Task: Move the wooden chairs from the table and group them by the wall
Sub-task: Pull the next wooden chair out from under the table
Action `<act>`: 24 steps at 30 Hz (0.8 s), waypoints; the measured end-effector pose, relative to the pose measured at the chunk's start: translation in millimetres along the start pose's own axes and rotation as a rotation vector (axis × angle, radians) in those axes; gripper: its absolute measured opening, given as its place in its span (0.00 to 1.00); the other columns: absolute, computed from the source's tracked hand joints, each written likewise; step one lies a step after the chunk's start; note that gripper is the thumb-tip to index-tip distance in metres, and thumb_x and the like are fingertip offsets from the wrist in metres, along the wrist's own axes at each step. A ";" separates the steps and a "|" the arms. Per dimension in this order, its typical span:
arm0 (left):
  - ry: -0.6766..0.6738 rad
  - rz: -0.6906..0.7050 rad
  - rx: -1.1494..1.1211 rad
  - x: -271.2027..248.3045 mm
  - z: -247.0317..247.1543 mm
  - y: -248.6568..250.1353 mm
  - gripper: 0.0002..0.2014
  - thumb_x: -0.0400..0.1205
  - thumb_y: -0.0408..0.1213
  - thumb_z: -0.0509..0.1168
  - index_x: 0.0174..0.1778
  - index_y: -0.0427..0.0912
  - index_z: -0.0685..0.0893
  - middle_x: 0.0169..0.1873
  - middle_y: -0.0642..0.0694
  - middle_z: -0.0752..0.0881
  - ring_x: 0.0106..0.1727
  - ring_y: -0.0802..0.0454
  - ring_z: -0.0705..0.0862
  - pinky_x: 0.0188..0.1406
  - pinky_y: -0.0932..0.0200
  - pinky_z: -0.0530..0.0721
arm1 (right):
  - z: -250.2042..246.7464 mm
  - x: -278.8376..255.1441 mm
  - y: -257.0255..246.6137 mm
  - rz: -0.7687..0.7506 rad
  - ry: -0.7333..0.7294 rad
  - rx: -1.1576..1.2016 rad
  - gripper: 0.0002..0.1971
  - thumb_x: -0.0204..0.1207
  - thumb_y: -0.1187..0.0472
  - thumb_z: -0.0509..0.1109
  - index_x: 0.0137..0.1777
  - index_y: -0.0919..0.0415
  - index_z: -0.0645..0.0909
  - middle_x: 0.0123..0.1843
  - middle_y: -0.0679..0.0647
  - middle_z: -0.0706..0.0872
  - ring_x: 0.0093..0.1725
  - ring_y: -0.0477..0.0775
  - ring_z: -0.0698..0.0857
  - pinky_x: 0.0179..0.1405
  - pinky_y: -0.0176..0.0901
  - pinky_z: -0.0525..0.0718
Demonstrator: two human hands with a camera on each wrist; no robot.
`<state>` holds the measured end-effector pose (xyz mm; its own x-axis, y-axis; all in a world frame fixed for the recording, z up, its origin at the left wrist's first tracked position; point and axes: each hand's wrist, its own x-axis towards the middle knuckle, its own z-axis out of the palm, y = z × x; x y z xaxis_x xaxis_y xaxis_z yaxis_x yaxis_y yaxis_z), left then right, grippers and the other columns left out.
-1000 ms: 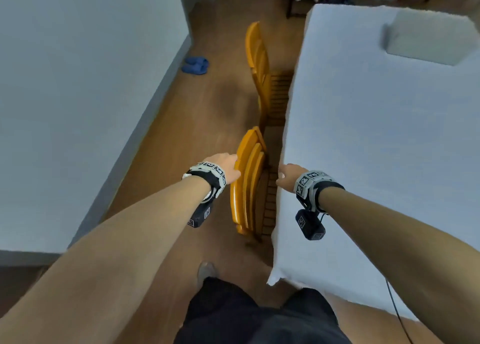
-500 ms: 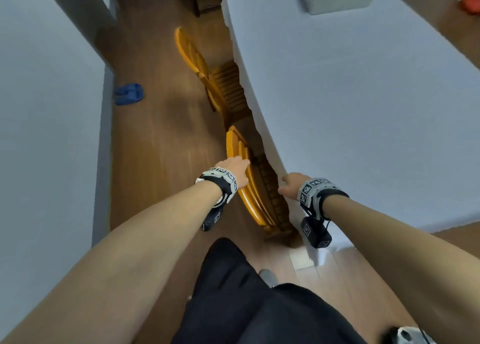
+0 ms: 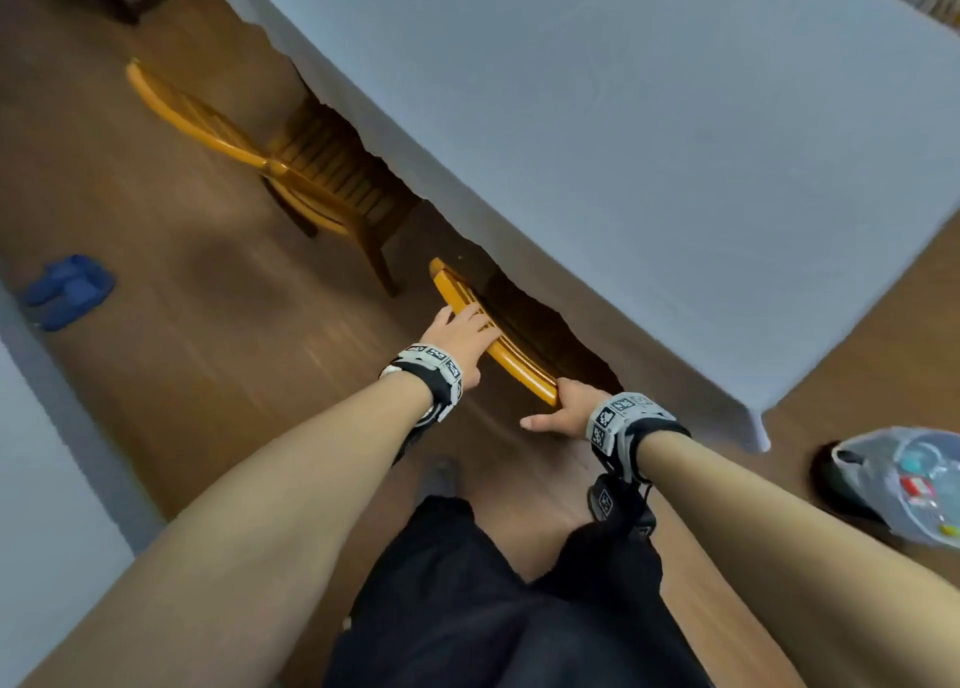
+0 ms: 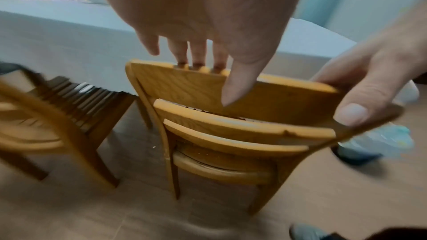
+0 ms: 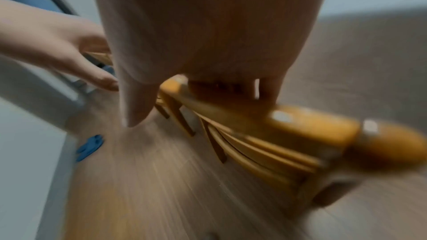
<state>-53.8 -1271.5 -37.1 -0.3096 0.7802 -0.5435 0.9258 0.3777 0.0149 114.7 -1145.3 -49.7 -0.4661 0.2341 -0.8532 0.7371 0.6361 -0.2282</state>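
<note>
Chairs stand at the long side of the tabletop (image 3: 649, 141), which has a pale cloth over it. The near chair (image 3: 498, 347) is tucked in with its seat under the cloth, and only its curved top rail shows from above. The left hand (image 3: 460, 336) is on that rail near the middle. From the left wrist view, three of its fingers (image 4: 197, 57) hook over the top edge of the rail and the thumb lies flat on the back side, so the hand holds the rail between them. The little finger sticks out and touches nothing. The right hand (image 3: 563, 412) is at the near end of the same rail. Its fingers wrap over the end and its thumb (image 4: 352, 114) presses on the outer face, so it grips the wood too. The right wrist view is blurry, but it shows that hand's fingers curled over the orange wood. The near chair has three curved slats in its back, one under the other, and its legs are on the floor (image 3: 234, 334). The far chair (image 3: 291, 167) stands farther along the same side, well apart from the hands, with its slatted seat partly under the cloth. Blue slippers (image 3: 67, 289) lie on the floor close to the wall (image 3: 31, 479). A clear bag (image 3: 904, 484) with small things in it sits on the floor past the tabletop's corner.
</note>
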 end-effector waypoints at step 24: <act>0.120 0.219 0.192 -5.7 42.2 -19.3 0.06 0.78 0.38 0.66 0.48 0.48 0.85 0.46 0.47 0.89 0.51 0.43 0.85 0.60 0.51 0.78 | 86.4 -12.9 -33.4 0.123 0.395 0.112 0.12 0.81 0.43 0.66 0.57 0.49 0.79 0.50 0.49 0.85 0.44 0.51 0.84 0.40 0.48 0.83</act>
<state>-60.8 -1304.3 -69.7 -0.1108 0.8901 -0.4421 0.9938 0.1020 -0.0438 138.3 -1233.1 -71.5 -0.5072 0.5809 -0.6366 0.8374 0.5069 -0.2046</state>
